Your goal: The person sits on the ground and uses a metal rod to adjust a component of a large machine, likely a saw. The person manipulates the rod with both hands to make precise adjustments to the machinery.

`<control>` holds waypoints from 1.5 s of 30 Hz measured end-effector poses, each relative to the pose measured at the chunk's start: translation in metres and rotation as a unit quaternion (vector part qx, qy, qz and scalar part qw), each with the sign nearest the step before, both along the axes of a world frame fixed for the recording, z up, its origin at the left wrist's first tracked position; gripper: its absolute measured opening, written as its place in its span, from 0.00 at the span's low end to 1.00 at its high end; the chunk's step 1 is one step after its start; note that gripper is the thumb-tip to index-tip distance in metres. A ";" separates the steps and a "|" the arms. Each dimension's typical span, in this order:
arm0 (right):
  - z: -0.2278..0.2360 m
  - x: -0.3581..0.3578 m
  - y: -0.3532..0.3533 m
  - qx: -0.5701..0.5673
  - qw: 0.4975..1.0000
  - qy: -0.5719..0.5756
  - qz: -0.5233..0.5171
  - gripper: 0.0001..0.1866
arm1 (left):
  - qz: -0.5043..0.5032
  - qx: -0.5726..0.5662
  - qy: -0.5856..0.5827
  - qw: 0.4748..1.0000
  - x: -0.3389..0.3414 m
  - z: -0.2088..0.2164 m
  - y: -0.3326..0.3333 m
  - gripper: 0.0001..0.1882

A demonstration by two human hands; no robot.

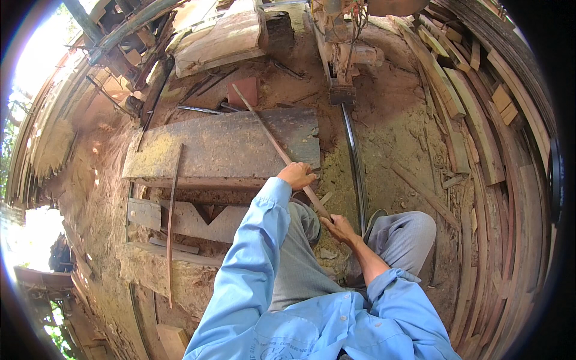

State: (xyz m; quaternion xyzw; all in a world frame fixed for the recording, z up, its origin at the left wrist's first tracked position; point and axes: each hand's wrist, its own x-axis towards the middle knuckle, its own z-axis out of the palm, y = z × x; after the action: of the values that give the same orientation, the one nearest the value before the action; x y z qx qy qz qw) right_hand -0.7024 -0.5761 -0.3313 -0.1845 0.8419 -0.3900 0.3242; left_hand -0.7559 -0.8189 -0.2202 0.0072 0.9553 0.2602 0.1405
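Note:
A long, thin wooden strip (264,127) slants from above the thick plank bench down toward my knees. My left hand (296,176) is closed over it near the bench's right end. At the strip's near end my right hand (341,228) is closed, with the fingers partly hidden. A small pale sliver (326,198) shows beside the strip between my hands; its kind is unclear. The plank bench (210,144) lies crosswise in front of me, and the strip passes over its right part. Another thin strip (173,222) leans against the bench's left part.
A metal rail (354,162) runs along the dirt floor right of the bench, up to a rusty machine (342,54). Stacked boards (480,132) line the right side. A large slab (219,39) lies at the back. A notched board (207,216) sits below the bench.

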 end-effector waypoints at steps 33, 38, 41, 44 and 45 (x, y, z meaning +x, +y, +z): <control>-0.016 -0.002 -0.002 -0.031 0.993 -0.055 -0.096 0.34 | 0.018 -0.012 0.016 1.000 0.000 0.002 -0.001 0.24; -0.006 -0.001 0.000 -0.002 0.994 -0.071 -0.087 0.36 | 0.022 -0.004 0.005 1.000 0.002 0.003 0.000 0.24; -0.002 -0.001 0.000 -0.013 0.992 -0.082 -0.098 0.36 | 0.021 -0.001 0.001 1.000 0.001 0.005 0.000 0.25; 0.000 0.000 -0.001 -0.013 0.991 -0.094 -0.098 0.35 | 0.021 -0.002 0.005 1.000 0.001 0.001 -0.002 0.25; 0.000 0.000 0.000 -0.011 0.991 -0.094 -0.097 0.35 | 0.020 -0.003 0.007 1.000 0.000 0.001 -0.001 0.25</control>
State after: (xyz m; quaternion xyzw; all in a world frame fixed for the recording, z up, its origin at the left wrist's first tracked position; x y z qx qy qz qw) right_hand -0.7029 -0.5765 -0.3318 -0.0677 0.8171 -0.4449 0.3605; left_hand -0.7556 -0.8204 -0.2195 -0.0107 0.9569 0.2601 0.1286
